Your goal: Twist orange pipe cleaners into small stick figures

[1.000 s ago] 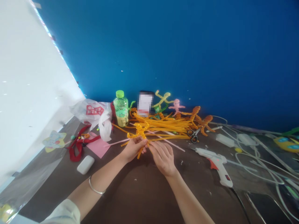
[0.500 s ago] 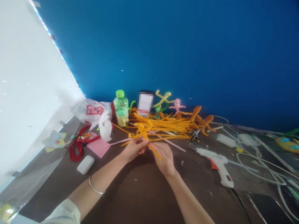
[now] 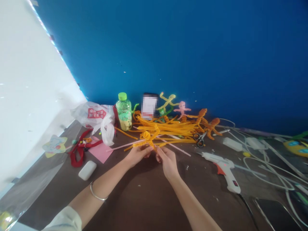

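Note:
Both my hands pinch an orange pipe-cleaner figure [image 3: 149, 138] with coiled limbs, held up just above the brown table. My left hand [image 3: 139, 155] grips its lower left side, fingers closed. On the other side, my right hand [image 3: 167, 158] has thumb and index finger pressed together at the figure's lower end; the exact contact is partly hidden by the fingers. Right behind the figure lies a heap of loose orange pipe cleaners [image 3: 173, 128]. Pale pink pipe cleaners [image 3: 176, 149] cross the table beside my hands.
A green-capped bottle [image 3: 124, 114], plastic bag [image 3: 96, 112] and pink paper [image 3: 101, 153] stand left. Scissors [image 3: 200, 141], a hot glue gun [image 3: 225, 171], cables [image 3: 267, 166] and a dark phone [image 3: 275, 213] lie right. Finished pipe-cleaner figures [image 3: 182, 109] lean near the blue wall. A white case [image 3: 87, 170] lies near my left forearm.
The orange strand that stuck out over my right hand no longer shows there. My right fingers have drawn into a pinch, and the figure has turned slightly.

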Available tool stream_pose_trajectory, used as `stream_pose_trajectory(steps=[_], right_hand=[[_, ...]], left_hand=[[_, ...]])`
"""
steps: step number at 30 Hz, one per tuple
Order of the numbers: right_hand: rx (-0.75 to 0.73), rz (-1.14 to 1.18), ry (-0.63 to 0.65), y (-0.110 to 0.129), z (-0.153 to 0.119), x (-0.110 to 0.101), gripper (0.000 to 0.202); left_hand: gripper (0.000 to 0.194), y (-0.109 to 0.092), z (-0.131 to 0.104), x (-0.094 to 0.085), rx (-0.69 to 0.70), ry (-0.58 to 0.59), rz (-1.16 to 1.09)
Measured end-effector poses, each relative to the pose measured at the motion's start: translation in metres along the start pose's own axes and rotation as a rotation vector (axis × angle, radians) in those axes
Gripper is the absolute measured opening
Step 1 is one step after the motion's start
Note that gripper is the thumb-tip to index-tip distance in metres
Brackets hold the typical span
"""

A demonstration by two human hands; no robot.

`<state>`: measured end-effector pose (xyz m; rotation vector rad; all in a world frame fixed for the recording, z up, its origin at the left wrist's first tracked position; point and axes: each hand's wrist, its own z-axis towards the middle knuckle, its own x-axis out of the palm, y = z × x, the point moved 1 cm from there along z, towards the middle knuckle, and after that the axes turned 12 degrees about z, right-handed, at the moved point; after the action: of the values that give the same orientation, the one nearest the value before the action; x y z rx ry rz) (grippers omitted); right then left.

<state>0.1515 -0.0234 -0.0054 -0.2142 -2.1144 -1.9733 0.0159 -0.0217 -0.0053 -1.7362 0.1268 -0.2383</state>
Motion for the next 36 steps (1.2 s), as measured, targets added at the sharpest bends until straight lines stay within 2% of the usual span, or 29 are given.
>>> stream_pose_trajectory(steps=[2,4,6,8,12,15,18,21,23,28,32,34,36], right_hand=[[0.048,0.057,-0.004,0.000,0.001,0.000,0.037],[-0.001,-0.030,-0.023,0.001,0.000,0.000,0.035],[-0.164,-0.232,-0.047,0.003,-0.002,-0.001,0.029],[-0.400,-0.466,-0.043,0.004,-0.005,-0.002,0.020],[-0.809,-0.927,0.132,0.007,-0.007,-0.003,0.010],[-0.966,-1.157,0.117,0.010,-0.009,-0.004,0.014],[-1.032,-1.187,0.087,0.012,-0.010,-0.005,0.018],[-0.991,-1.064,0.097,0.009,-0.009,-0.005,0.021],[-0.909,-0.922,0.073,0.006,-0.008,-0.006,0.020],[-0.497,-0.432,0.045,-0.001,-0.004,-0.006,0.010],[-0.229,-0.069,0.137,-0.003,0.000,-0.007,0.013],[-0.188,-0.028,0.168,-0.002,0.000,-0.008,0.014],[-0.215,-0.087,0.173,-0.001,0.000,-0.008,0.014]], left_hand=[[0.031,-0.002,-0.001,0.001,0.011,0.005,0.052],[0.032,-0.003,-0.001,0.002,0.006,-0.011,0.064],[0.033,-0.003,0.000,0.002,-0.003,-0.041,0.032],[0.033,-0.002,0.002,0.001,0.001,-0.063,-0.012],[0.033,-0.002,0.004,-0.002,0.038,-0.097,-0.069],[0.032,-0.003,0.005,-0.002,0.054,-0.103,-0.073],[0.032,-0.004,0.004,-0.001,0.062,-0.101,-0.054],[0.034,-0.002,0.005,-0.001,0.037,-0.108,-0.056],[0.034,0.001,0.006,-0.001,0.017,-0.103,-0.051],[0.033,0.004,0.007,0.000,0.062,-0.061,-0.042],[0.033,0.003,0.007,0.002,0.077,-0.043,-0.057],[0.032,0.001,0.006,0.002,0.067,-0.033,-0.075],[0.032,0.000,0.006,0.002,0.058,-0.035,-0.088]])
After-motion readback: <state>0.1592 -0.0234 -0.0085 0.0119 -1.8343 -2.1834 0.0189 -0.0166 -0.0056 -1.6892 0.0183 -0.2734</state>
